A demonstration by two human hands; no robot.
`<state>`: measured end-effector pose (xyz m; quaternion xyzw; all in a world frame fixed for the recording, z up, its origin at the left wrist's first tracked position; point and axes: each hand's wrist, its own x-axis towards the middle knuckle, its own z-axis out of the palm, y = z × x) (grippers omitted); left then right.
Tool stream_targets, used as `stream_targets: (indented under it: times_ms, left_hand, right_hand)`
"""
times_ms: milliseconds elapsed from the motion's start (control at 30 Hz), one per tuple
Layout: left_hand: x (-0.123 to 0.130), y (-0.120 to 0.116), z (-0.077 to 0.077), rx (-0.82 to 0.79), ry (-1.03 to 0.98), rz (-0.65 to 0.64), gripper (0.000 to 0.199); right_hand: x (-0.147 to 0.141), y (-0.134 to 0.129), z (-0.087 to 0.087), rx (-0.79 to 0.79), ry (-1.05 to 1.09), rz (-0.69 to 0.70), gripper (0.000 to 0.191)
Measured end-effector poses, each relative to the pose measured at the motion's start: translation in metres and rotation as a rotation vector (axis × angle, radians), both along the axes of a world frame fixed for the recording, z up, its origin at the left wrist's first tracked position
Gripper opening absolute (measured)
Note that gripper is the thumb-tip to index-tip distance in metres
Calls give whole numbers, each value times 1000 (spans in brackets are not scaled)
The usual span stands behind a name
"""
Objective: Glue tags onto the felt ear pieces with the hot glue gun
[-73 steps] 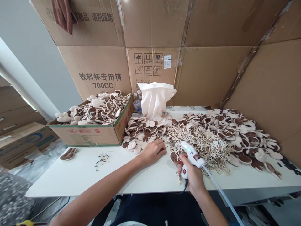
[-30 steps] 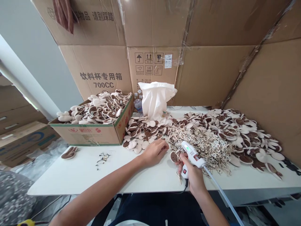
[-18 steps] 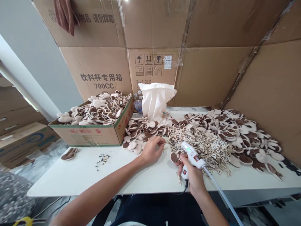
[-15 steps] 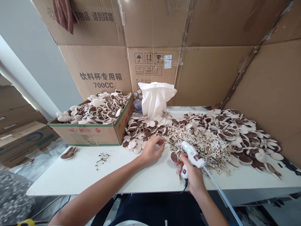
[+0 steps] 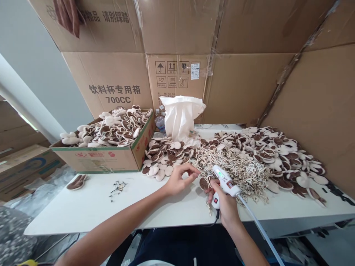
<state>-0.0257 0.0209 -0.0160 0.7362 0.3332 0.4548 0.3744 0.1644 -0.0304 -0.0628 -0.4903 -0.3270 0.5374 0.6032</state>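
Observation:
My right hand (image 5: 223,201) is wrapped round a white glue gun (image 5: 226,181) with a lit green display; a glue stick runs out of its rear. A brown round felt piece (image 5: 204,183) and a thin cord loop (image 5: 209,208) are by the same hand's fingers. My left hand (image 5: 181,179) hovers just left of the gun, thumb and index finger curved nearly together; whether something small is between them cannot be made out. Just behind the hands lies a heap of beige cord loops (image 5: 235,166). Brown and white felt pieces (image 5: 288,159) are piled to the right.
An open carton (image 5: 97,159) full of felt pieces stands at the left. White tissue (image 5: 181,116) and a plastic bottle (image 5: 160,125) are at the back. One brown piece (image 5: 77,182) and dark scraps (image 5: 118,186) lie on the white table (image 5: 91,210). Cardboard walls enclose the back and right.
My left hand has moved slightly forward, its fingers now stretched towards the glue gun. The whole view has shifted a little; my right hand keeps its hold.

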Motion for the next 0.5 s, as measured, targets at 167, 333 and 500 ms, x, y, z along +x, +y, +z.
stream_targets:
  times_ms: [167, 333, 500]
  left_hand:
    - [0, 0, -3, -136, -106, -63, 23]
    - [1, 0, -3, -170, -147, -76, 26]
    - [2, -1, -3, -178, -176, -103, 27]
  right_hand:
    - [0, -1, 2, -13, 3, -16, 42]
    - [-1, 0, 2, -6, -5, -20, 42]
    - [-1, 0, 1, -17, -5, -26, 42]
